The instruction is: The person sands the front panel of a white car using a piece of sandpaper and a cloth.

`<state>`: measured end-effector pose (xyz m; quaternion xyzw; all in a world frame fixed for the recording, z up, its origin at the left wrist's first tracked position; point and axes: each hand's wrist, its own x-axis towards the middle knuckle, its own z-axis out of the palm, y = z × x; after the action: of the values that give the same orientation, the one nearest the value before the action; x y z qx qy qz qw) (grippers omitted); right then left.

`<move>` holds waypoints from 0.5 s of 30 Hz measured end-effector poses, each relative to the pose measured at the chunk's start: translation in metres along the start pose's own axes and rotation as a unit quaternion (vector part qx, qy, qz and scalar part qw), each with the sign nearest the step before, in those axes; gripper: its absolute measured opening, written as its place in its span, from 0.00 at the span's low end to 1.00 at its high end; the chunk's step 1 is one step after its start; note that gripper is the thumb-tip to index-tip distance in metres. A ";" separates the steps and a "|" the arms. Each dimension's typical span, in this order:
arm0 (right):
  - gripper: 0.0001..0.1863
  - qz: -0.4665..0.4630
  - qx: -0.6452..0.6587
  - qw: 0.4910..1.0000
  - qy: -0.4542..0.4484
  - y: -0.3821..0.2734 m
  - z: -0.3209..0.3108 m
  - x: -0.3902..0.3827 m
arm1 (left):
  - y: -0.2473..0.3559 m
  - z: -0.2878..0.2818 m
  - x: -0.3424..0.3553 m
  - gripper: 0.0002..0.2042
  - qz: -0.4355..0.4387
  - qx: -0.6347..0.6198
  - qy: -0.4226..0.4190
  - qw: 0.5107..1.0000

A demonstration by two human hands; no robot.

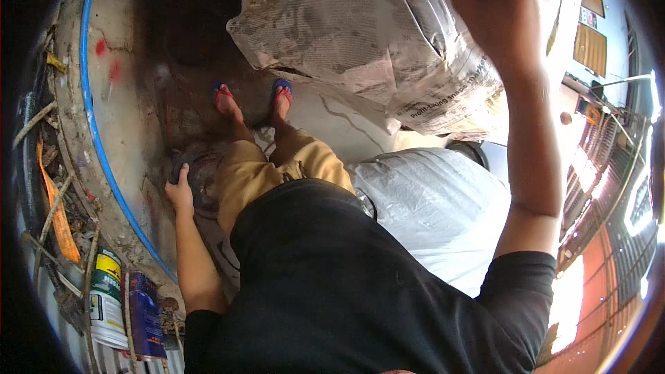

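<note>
Low on the left side, my left hand [181, 194] is closed around a dark grey, rounded thing [174, 172]. Its thumb lies on top, and the kind of thing is hard to make out. My right hand [509, 17] is raised at the upper right, in front of a large form covered in newspaper [332, 34] and clear plastic. The top edge of the picture cuts off its fingers. A dark patch shows between thumb and fingers, and I cannot tell whether it is a held thing or shadow. Under the newspaper lies a pale plastic sheet [436, 201], draped beside my right hip.
A blue hose [89, 97] runs along the concrete ledge on the left. Beyond it stand a white and green tub [107, 305] and a dark blue can [144, 318], among sticks and an orange strap [59, 211]. My feet in flip-flops [282, 93] stand on the floor.
</note>
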<state>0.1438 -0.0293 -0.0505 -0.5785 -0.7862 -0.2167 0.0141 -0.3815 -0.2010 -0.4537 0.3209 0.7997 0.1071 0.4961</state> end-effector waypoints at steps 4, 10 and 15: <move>0.10 -0.004 -0.038 0.998 0.055 0.006 -0.012 -0.040 | -0.041 -0.008 -0.011 0.32 -0.015 0.047 0.003 0.999; 0.10 -0.008 -0.100 0.995 0.018 -0.007 0.009 0.017 | -0.073 -0.010 -0.018 0.38 -0.073 0.023 -0.068 0.995; 0.11 0.013 -0.069 0.997 0.006 -0.010 -0.022 -0.045 | -0.052 -0.016 -0.049 0.38 -0.133 0.077 -0.012 0.988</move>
<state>0.1445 -0.0802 -0.0465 -0.5874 -0.7614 -0.2738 -0.0185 -0.4016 -0.2690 -0.4353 0.2498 0.8353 -0.0254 0.4892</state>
